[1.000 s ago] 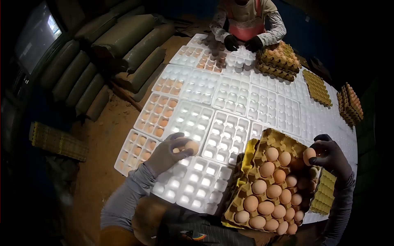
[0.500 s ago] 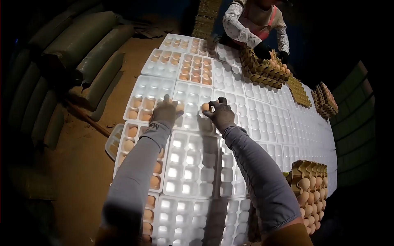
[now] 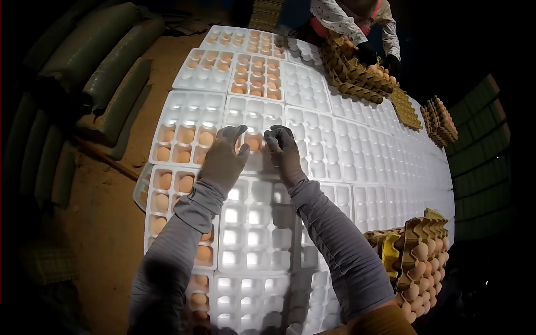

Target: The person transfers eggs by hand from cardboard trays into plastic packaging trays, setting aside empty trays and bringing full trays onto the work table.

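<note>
Single head-worn view was taken from above, angled forward and down over the table. Wide fisheye lens was used; edges were curved and vignetted. Near field was filled by both forearms; the far end, with another person, was kept in frame.

Plastic egg trays lie edge to edge over the worktop. The left hand and right hand rest side by side on one tray near the middle, an egg in a cell between them. Left of that tray sits a tray partly filled with eggs; behind it, two more filled trays. At the near right stands a stack of cardboard trays with eggs. At the far end, another person leans over a second cardboard stack.
</note>
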`<state>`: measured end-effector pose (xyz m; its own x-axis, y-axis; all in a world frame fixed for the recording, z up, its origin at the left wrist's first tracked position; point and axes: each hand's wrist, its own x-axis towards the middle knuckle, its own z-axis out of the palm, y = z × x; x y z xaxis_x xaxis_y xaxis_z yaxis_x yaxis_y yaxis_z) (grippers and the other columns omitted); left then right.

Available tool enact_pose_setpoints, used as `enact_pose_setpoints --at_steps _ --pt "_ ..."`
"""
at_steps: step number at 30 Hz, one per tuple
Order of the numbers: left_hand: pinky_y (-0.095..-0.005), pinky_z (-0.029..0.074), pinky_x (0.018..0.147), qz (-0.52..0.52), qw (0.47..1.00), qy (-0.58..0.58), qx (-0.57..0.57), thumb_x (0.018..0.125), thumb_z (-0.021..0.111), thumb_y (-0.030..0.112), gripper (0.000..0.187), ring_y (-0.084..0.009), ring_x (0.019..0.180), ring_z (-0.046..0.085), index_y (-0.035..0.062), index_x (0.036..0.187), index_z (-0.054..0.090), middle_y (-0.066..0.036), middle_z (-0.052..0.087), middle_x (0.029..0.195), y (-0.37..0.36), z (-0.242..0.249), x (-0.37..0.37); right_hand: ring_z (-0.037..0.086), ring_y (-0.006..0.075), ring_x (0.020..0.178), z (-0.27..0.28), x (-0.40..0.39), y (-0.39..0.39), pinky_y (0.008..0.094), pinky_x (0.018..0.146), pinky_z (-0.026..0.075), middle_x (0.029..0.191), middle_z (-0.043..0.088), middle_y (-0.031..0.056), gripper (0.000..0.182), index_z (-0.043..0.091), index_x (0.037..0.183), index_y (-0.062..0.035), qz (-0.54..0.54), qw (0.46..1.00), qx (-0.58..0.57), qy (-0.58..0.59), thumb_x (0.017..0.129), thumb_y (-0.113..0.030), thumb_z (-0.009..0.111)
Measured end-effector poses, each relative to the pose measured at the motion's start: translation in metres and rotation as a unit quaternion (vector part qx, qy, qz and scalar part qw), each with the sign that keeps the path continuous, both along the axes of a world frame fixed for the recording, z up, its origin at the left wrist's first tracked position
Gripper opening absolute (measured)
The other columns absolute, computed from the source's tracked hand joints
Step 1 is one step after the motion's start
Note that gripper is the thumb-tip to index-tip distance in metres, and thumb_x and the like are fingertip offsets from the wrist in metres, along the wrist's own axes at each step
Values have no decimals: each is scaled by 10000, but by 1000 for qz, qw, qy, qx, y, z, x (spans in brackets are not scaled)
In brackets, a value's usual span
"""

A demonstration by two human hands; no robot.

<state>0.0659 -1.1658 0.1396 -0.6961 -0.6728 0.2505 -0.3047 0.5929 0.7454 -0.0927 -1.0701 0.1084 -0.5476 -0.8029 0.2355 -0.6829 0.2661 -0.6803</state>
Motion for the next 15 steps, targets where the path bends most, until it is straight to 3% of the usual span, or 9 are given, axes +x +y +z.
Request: enact_pose_setpoints --at_steps 1,2,3,5,6,8,12,14,15 --pt "-436 501 978 4 991 126 47 915 667 220 473 -357 1189 593 78 1353 557 -166 578 1314 6 -7 -9 570 354 1084 -17 2 9 422 892 493 1251 575 164 209 626 1116 -55 1 993 -116 9 971 -205 610" --pt "-406 441 1072 1 990 117 78 935 655 219 550 -383 1280 529 58 1435 490 -226 529 1392 15 -9 -18 513 339 1169 -20 5 17 410 973 455 1267 574 163 195 582 1150 -40 8 996 -71 61 967 -107 587" --pt "-437 364 1138 2 995 77 63 976 597 250 559 -378 1372 445 58 1476 434 -212 501 1436 20 -18 -29 513 339 1169 -22 6 23 410 973 455 1267 574 163 195 582 1150 -40 5 996 -70 63 967 -107 587" --pt "-510 279 1168 50 993 -49 -93 1006 507 351 540 -327 1403 396 64 1460 451 -140 498 1463 30 -37 -40 533 304 1163 -9 16 34 388 1007 438 1261 572 154 247 559 1207 -44 -37 964 -201 -168 961 -50 536" --pt "-510 212 1199 65 988 -93 -106 1021 484 366 560 -330 1443 346 76 1495 414 -140 457 1504 34 -43 -42 544 276 1170 2 20 46 355 1019 428 1241 568 143 311 542 1255 -30 -94 971 -172 -138 949 -6 494" --pt "-491 124 1244 64 966 -192 -161 1046 434 408 596 -321 1504 259 100 1549 348 -116 368 1588 37 -62 -42 554 229 1176 20 49 72 328 1011 435 1263 576 123 355 512 1320 6 -161 920 -237 -267 968 -4 463" --pt "-492 185 1228 76 937 -231 -250 1045 408 471 565 -305 1486 284 161 1517 409 -75 420 1552 36 -68 -46 525 209 1248 91 175 151 326 1060 418 1344 560 112 387 518 1371 -4 -136 900 -219 -352 986 -36 487" --pt "-500 188 1222 75 946 -170 -266 981 582 437 609 -346 1483 283 147 1497 441 -101 444 1532 33 -77 -48 430 295 1392 124 227 196 397 1131 357 1437 492 151 369 529 1361 -71 -52 885 -152 -437 995 -122 532" --pt "-518 209 1201 59 958 -127 -250 944 661 359 618 -374 1457 311 121 1478 458 -117 476 1498 36 -74 -49 424 318 1396 132 239 219 412 1132 361 1460 470 148 355 528 1358 -86 11 909 -147 -390 1005 -125 530"
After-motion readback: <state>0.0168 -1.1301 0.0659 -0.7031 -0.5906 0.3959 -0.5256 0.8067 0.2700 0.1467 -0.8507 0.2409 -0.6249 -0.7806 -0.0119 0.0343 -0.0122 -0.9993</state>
